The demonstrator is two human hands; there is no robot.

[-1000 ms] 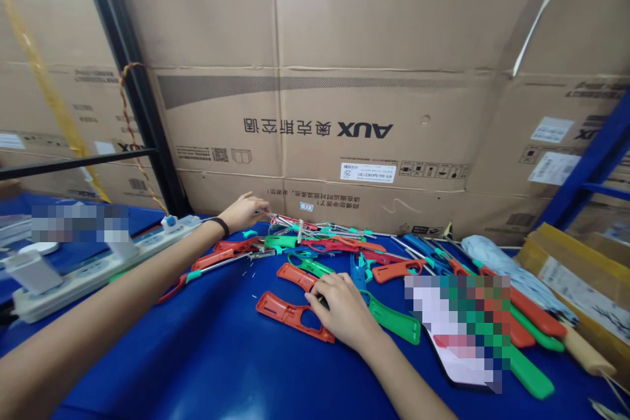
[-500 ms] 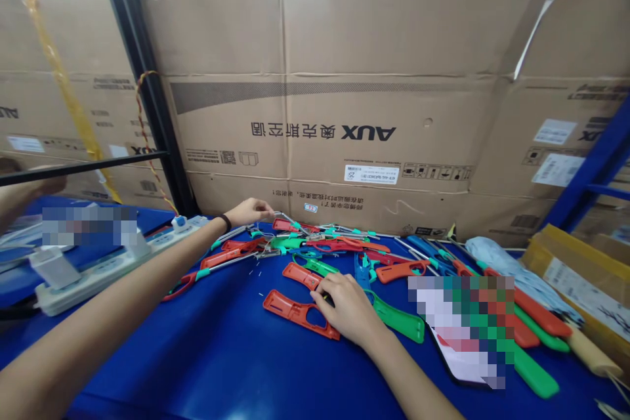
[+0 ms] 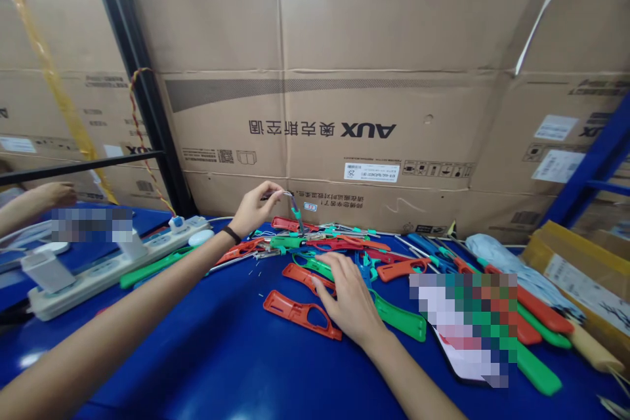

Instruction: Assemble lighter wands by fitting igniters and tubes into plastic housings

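A heap of red, green and blue plastic lighter handles and thin metal rods (image 3: 339,246) lies on the blue table (image 3: 207,348) by the cardboard. My left hand (image 3: 256,209) is raised above the heap's left end, fingers pinched on a thin metal rod with a teal tip (image 3: 294,207) that hangs down from them. My right hand (image 3: 347,298) lies fingers spread and flat on the handles, over a green handle (image 3: 398,319) and beside a red handle shell (image 3: 301,314).
Large cardboard boxes (image 3: 344,105) wall the back. A white power strip (image 3: 118,261) lies at the left. Another person's hand (image 3: 54,195) shows at the far left. A yellow box (image 3: 581,282) stands at the right, with a blurred patch beside it.
My left hand has risen from the heap, lifting the thin rod with the teal tip. My right hand has slid slightly forward over the handles. A hand has appeared at the far left.
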